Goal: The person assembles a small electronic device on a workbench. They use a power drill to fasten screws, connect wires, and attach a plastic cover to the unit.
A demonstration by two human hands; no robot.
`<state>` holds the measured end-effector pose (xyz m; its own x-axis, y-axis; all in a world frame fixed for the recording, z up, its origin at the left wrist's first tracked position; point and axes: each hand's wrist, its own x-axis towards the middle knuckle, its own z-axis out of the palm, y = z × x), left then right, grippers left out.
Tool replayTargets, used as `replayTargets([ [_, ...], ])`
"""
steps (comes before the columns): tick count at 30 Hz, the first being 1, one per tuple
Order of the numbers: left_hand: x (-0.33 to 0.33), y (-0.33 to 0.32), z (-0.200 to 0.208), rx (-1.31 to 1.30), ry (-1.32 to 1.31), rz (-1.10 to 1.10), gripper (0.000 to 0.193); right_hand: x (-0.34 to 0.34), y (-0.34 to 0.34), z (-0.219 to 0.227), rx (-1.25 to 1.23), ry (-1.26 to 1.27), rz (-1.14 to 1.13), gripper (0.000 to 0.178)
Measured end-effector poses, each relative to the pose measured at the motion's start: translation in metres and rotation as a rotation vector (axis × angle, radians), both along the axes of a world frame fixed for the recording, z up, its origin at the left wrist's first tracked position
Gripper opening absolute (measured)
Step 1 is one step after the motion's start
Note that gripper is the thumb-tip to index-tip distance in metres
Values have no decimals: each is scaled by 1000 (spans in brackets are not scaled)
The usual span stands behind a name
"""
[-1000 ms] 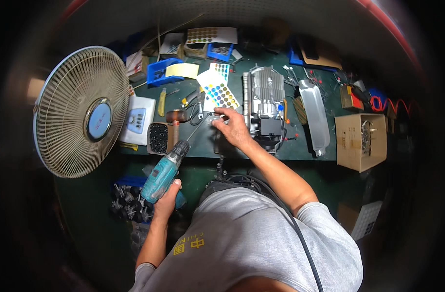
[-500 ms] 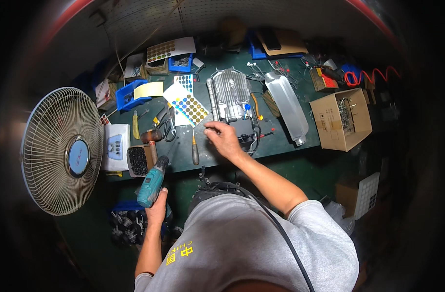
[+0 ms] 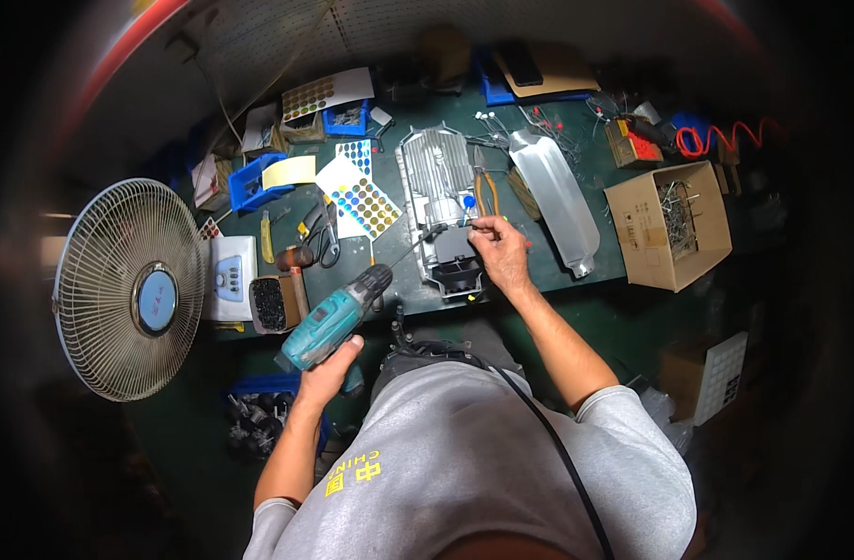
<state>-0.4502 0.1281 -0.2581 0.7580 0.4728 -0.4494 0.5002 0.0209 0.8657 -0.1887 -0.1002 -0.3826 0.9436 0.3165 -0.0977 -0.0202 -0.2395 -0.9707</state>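
Observation:
My left hand [image 3: 331, 371] is wrapped round the grip of a teal cordless drill [image 3: 326, 329]. Its long thin bit slants up and right, the tip over a finned silver metal housing [image 3: 434, 154]. At the housing's right side my right hand [image 3: 504, 254] has thumb and forefinger pinched together close to the bit's tip. Whatever sits between those fingers is too small to make out. A dark cover [image 3: 453, 245] and a blue round part [image 3: 469, 202] are on the housing. Orange-handled pliers [image 3: 487, 191] lie beside it. The drill partly hides a screwdriver [image 3: 378, 303].
A long silver cover [image 3: 556, 201] lies right of the housing, beside a cardboard box [image 3: 646, 233] of metal rods. Sticker sheets [image 3: 366, 207], a hammer [image 3: 296, 266], a box of black screws [image 3: 270, 303] and a fan [image 3: 128, 289] are to the left. Blue bins [image 3: 250, 184] stand behind.
The drill has risen from the bench's front edge and moved right, its bit now over the housing. My right hand has shifted right to the housing's side. The housing's loose cables look rearranged.

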Motion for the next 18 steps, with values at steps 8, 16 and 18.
replayTargets([
  [8,28,-26,-13,62,-14,-68,16,7,-12,-6,58,17,0,20],
  [16,25,-38,-10,60,73,14,20,14,-8,-2,16,-54,63,17],
  [18,26,-40,-8,56,55,27,20,15,-4,-1,-10,-88,82,16],
])
